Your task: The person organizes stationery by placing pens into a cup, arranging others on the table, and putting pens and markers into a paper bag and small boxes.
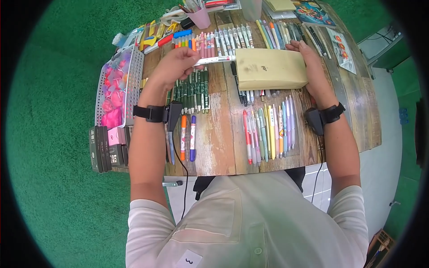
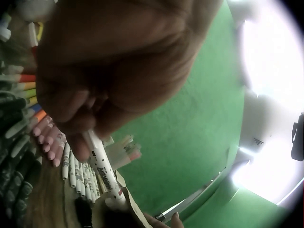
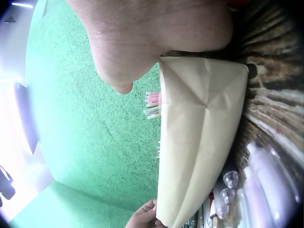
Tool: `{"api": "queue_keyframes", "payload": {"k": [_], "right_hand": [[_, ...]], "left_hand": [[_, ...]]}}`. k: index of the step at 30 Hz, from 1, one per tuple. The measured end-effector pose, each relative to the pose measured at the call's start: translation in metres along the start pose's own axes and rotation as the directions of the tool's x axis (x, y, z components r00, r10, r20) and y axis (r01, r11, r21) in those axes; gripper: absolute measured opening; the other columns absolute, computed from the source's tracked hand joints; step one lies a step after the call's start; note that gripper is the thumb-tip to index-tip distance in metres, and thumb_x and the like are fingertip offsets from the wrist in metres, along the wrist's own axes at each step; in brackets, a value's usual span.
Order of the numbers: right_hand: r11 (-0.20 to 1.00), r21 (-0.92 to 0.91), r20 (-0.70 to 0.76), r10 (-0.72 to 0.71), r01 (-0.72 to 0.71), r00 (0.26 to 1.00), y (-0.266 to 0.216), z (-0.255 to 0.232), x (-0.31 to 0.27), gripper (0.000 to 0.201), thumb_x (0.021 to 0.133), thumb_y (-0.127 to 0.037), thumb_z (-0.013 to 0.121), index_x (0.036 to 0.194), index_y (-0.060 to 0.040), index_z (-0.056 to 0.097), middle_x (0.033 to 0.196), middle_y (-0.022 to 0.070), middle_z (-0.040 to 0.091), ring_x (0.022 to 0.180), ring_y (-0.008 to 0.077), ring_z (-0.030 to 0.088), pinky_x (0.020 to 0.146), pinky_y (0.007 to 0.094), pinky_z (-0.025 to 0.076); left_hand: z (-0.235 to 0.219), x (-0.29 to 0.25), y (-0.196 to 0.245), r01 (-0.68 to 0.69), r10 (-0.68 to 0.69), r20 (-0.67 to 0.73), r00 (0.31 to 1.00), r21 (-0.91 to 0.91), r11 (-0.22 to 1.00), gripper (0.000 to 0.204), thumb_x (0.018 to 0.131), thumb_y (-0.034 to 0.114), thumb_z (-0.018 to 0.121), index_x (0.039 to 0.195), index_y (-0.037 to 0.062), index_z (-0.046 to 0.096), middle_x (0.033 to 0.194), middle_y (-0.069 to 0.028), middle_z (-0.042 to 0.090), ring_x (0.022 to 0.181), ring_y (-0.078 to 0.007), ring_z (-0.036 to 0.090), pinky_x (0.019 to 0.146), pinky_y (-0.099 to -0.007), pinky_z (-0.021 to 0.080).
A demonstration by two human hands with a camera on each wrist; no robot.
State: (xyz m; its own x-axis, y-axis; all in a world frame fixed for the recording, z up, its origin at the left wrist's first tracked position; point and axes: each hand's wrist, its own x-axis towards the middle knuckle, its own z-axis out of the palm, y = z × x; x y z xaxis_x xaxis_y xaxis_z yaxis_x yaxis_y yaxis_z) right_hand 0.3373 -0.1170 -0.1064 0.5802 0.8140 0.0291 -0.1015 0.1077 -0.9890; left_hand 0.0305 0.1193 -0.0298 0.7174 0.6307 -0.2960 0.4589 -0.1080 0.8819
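My left hand (image 1: 176, 67) pinches a white marker (image 1: 215, 60) with small dark dots and lettering near one end. The marker's other end reaches into the mouth of a tan paper bag (image 1: 272, 69), as the left wrist view shows. At the bag's closed right end, my right hand (image 1: 315, 71) holds it, palm against the folded bottom (image 3: 204, 104) and fingers by the far edge. The bag lies over several pens and hides part of them. Below the left hand is a row of dark green pens (image 1: 192, 91); pink pens (image 1: 206, 42) lie just beyond.
Pastel pens (image 1: 270, 131) line the front right, with orange and blue markers (image 1: 188, 138) at front left. A white basket (image 1: 132, 85) of pink items and black boxes (image 1: 99, 149) stand left. A pink cup (image 1: 199, 18) stands at the back; printed packs (image 1: 342, 51) lie right.
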Motion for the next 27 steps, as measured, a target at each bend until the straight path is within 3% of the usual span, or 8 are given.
{"api": "queue_keyframes", "payload": {"k": [4,6,9,14,21,23,27], "right_hand": [[1.000,0.005,-0.002,0.003,-0.003,1.000,-0.002,0.003,-0.002,0.074,0.103,-0.057,0.055,0.141,0.0072,0.052,0.141,0.0200,0.060,0.131,0.0254,0.056,0.113,0.0345,0.041],[1.000,0.008,-0.011,0.002,-0.002,1.000,-0.001,-0.001,0.000,0.074,0.103,-0.057,0.055,0.141,0.0073,0.052,0.140,0.0201,0.060,0.131,0.0255,0.057,0.113,0.0346,0.041],[1.000,0.028,-0.019,-0.004,0.005,1.000,0.002,-0.004,0.003,0.074,0.103,-0.056,0.055,0.141,0.0072,0.052,0.140,0.0201,0.061,0.130,0.0255,0.057,0.112,0.0346,0.042],[1.000,0.021,-0.017,0.001,-0.001,1.000,0.000,-0.001,0.001,0.073,0.104,-0.056,0.054,0.142,0.0066,0.051,0.140,0.0199,0.061,0.130,0.0250,0.058,0.112,0.0342,0.042],[1.000,-0.018,0.013,-0.008,0.008,1.000,-0.001,0.000,0.000,0.071,0.106,-0.054,0.052,0.143,0.0059,0.051,0.142,0.0205,0.059,0.131,0.0252,0.057,0.111,0.0344,0.043],[1.000,-0.003,0.009,-0.005,0.005,1.000,-0.001,0.000,0.000,0.070,0.106,-0.053,0.051,0.143,0.0058,0.051,0.142,0.0204,0.059,0.130,0.0251,0.057,0.111,0.0344,0.043],[1.000,-0.018,0.006,-0.007,0.007,1.000,0.001,0.000,0.001,0.065,0.108,-0.050,0.049,0.143,0.0053,0.052,0.140,0.0188,0.061,0.128,0.0235,0.059,0.109,0.0333,0.045]], "left_hand": [[0.010,0.015,-0.005,-0.040,0.043,0.051,0.998,-0.057,0.998,0.014,0.105,0.018,0.062,0.109,0.0050,0.064,0.094,-0.0031,0.072,0.063,-0.0025,0.048,0.051,-0.0175,0.036],[0.031,0.027,-0.006,-0.034,0.047,0.051,0.998,-0.232,0.972,0.015,0.105,0.018,0.062,0.112,0.0045,0.063,0.097,-0.0041,0.072,0.063,-0.0032,0.047,0.051,-0.0182,0.037],[0.053,0.031,-0.002,-0.026,0.035,0.021,0.999,-0.336,0.942,0.017,0.105,0.018,0.062,0.110,0.0019,0.063,0.096,-0.0055,0.074,0.063,-0.0038,0.047,0.053,-0.0191,0.039],[0.030,0.026,-0.009,-0.025,0.021,-0.025,0.999,-0.151,0.988,0.018,0.104,0.018,0.062,0.112,0.0011,0.064,0.095,-0.0052,0.074,0.065,-0.0037,0.049,0.053,-0.0202,0.040],[0.032,0.029,-0.006,-0.080,0.080,-0.008,0.997,-0.165,0.983,0.017,0.105,0.017,0.062,0.113,0.0030,0.065,0.095,-0.0048,0.074,0.064,-0.0026,0.049,0.052,-0.0185,0.037],[0.030,0.032,0.001,-0.102,0.099,-0.042,0.994,-0.087,0.991,0.016,0.104,0.015,0.061,0.112,0.0021,0.065,0.094,-0.0050,0.073,0.067,-0.0042,0.054,0.057,-0.0193,0.042],[0.023,0.029,0.000,-0.141,0.135,-0.086,0.987,-0.070,0.988,0.015,0.104,0.015,0.061,0.112,0.0026,0.065,0.094,-0.0053,0.073,0.069,-0.0043,0.056,0.057,-0.0195,0.043]]}}
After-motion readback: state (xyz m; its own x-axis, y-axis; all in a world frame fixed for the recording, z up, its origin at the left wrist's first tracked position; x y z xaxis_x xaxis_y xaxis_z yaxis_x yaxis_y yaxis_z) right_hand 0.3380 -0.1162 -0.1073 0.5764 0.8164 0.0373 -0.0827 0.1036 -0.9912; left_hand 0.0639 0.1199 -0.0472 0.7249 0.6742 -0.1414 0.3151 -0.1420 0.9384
